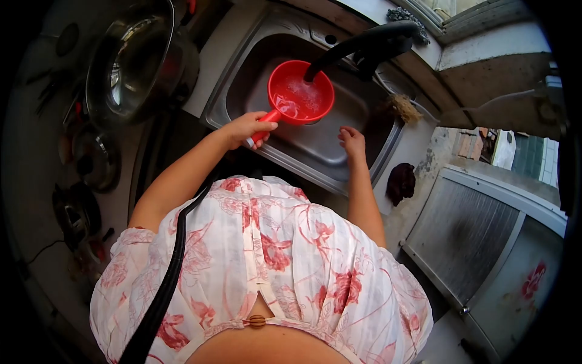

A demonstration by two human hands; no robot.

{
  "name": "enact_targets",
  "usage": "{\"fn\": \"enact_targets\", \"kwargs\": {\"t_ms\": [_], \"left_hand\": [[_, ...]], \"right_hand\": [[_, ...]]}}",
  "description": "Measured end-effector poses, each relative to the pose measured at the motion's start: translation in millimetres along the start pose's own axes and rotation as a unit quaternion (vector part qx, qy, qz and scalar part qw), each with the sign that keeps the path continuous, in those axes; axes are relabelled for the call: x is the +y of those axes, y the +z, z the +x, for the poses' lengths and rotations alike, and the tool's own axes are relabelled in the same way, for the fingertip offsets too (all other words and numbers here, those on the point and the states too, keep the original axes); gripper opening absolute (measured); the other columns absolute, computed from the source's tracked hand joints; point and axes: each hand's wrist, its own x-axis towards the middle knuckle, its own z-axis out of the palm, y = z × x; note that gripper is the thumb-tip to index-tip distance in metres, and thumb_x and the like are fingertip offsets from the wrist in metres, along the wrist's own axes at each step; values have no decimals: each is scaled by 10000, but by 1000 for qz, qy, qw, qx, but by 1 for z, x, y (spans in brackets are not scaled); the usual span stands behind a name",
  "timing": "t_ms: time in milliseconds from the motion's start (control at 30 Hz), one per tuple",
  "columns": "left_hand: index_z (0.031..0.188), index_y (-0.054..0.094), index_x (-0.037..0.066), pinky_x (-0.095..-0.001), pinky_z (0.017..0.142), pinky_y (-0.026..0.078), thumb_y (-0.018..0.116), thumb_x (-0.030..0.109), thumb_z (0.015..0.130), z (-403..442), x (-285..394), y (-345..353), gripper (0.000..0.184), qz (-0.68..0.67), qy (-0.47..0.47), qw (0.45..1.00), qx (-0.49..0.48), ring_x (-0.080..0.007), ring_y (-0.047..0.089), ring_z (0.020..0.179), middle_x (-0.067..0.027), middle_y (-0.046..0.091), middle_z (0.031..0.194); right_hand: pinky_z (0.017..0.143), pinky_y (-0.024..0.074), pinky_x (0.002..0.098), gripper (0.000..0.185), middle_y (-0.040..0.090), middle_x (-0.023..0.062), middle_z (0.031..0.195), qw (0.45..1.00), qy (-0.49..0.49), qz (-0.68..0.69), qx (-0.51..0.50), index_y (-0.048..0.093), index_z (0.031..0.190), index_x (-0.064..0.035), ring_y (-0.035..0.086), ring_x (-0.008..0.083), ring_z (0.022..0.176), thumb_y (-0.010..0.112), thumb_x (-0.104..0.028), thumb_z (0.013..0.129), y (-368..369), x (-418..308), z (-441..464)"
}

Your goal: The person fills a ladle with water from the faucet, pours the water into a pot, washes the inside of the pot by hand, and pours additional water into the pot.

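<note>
A red plastic water dipper is held over the sink by its handle, with my left hand wrapped round it. Water with froth fills part of its bowl, right under the spout of the black faucet. My right hand hovers over the right part of the steel sink. Its fingers are loosely bent and a little apart, and I see nothing in them. The basin's left part lies partly behind the dipper.
A large metal bowl and several pans and lids stand at the left. A straw-coloured scrubber lies at the sink's right edge. A dark cloth is on the right ledge, and a metal scourer sits behind the faucet.
</note>
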Motion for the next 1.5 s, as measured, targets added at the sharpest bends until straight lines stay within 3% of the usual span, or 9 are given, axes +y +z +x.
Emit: {"fn": "enact_targets", "kwargs": {"t_ms": [600,667,867,900,1267,1500], "left_hand": [[942,445,75,-202,386,401,592,272,806,-6,6,8,282,19,-1,1000,22,-83,477,429,-35,503,632],[945,446,73,-203,388,402,593,272,805,-7,6,7,284,19,-2,1000,24,-83,478,430,-36,502,632],[949,446,70,-201,391,402,598,275,802,-9,3,5,294,14,9,1000,25,-83,481,431,-35,506,634],[949,446,70,-201,391,402,600,276,801,-8,3,5,297,12,14,1000,18,-82,480,429,-34,507,633],[963,446,55,-200,381,391,600,234,802,-12,4,5,286,0,31,999,8,-83,480,422,-31,501,628],[962,441,58,-203,373,391,614,202,788,-9,1,3,285,4,29,1000,1,-80,474,407,-24,500,612]], "right_hand": [[614,455,255,207,623,54,864,999,1,4,-37,601,958,-23,583,128,735,534,-171,829,10,5,-2],[537,435,242,202,612,52,758,999,-19,26,-27,620,927,-18,585,123,663,553,-154,794,11,6,-1],[543,431,234,208,623,47,794,999,-17,36,-36,615,942,-15,587,119,679,542,-153,805,10,-4,-3],[614,449,247,215,628,63,879,999,-9,14,-44,595,975,-17,590,135,740,515,-167,844,8,-10,-7],[641,457,244,230,629,80,895,998,-42,36,-43,575,994,-11,605,141,760,505,-177,853,5,-21,-7],[593,449,229,207,634,70,850,998,-32,36,-35,583,979,-8,607,128,721,497,-147,852,7,-23,-12]]}}
